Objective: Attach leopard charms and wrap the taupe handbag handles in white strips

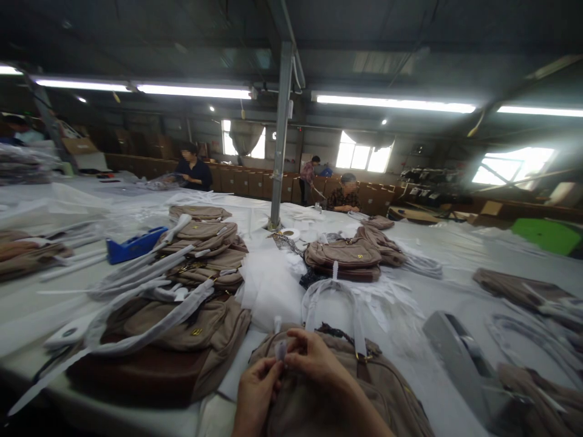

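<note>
A taupe handbag (355,388) lies in front of me, its handle (334,291) wrapped in white material and standing up behind my hands. Over the bag's left part, my left hand (257,388) pinches a small whitish, translucent strip (280,349). Close against it, my right hand (314,358) has its thumb and forefinger pinched at the strip's right side. The strip's lower end is hidden by my fingers, and I cannot tell what it is fixed to. Just behind it a short white wrapped piece (277,323) sticks up.
On the left are stacked taupe bags (200,243), another bag (182,340) and a blue tape dispenser (136,244). White sheets (268,285) lie ahead. A grey tape dispenser (460,358) stands right, and more bags (341,258) lie beyond. Co-workers (195,170) sit across the table.
</note>
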`<state>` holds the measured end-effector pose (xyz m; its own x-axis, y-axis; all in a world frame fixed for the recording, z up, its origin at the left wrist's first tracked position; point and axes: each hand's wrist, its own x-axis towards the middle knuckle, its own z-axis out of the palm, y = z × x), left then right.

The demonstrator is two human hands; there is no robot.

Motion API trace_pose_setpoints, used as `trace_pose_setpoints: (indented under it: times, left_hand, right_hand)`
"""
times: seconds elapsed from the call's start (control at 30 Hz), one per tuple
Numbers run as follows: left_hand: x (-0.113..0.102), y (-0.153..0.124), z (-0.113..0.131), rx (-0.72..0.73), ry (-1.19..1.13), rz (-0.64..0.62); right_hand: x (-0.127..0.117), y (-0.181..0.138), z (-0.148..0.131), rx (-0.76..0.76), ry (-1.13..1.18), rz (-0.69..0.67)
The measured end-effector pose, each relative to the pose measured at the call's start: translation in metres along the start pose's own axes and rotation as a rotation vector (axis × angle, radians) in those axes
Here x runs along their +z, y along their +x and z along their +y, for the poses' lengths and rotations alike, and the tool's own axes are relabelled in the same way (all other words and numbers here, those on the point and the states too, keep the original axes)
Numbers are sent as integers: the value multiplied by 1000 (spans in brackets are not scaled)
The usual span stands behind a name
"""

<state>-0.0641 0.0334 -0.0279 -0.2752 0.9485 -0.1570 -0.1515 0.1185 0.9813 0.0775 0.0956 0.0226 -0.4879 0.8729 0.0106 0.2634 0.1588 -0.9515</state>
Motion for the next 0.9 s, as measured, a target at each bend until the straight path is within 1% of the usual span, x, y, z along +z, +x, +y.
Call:
trace_pose_setpoints:
  times: [0.13, 0.27, 0.37, 0.4, 0.47, 0.53, 0.57, 0.6, 0.73, 0.83, 0.9]
  left_hand:
    - [0, -1, 0, 30, 26, -23]
    - [-2, 0, 1, 72, 112, -85]
    - [-5, 1, 6, 110, 208, -120]
    - [-6, 2, 8, 155, 258, -115]
    - [-8, 3, 12, 302, 369, -91]
    - [-9, 3, 16, 433, 457, -69]
    - [-9, 3, 18, 456, 482, -66]
    - [-9, 2, 19, 445, 494, -68]
    - [-10, -1, 25, 295, 430, -57]
    - [-11, -1, 29, 241, 352, -128]
    - [-12, 0, 28, 220, 326, -180]
  right_hand:
    - [-4, 1, -8, 16, 82, -80]
    - [-4, 2, -17, 16, 62, -119]
    - [-3, 4, -17, 20, 78, -160]
    - [-3, 4, -16, 16, 92, -174]
    - [-1, 4, -13, -1, 104, -177]
    - [1, 5, -11, -37, 91, -138]
    - [3, 5, -11, -60, 84, -111]
    - [4, 5, -11, -80, 78, -83]
    - [11, 5, -11, -114, 52, -4]
    - [12, 6, -11, -123, 12, 15]
    - [10, 6, -10, -122, 6, 6]
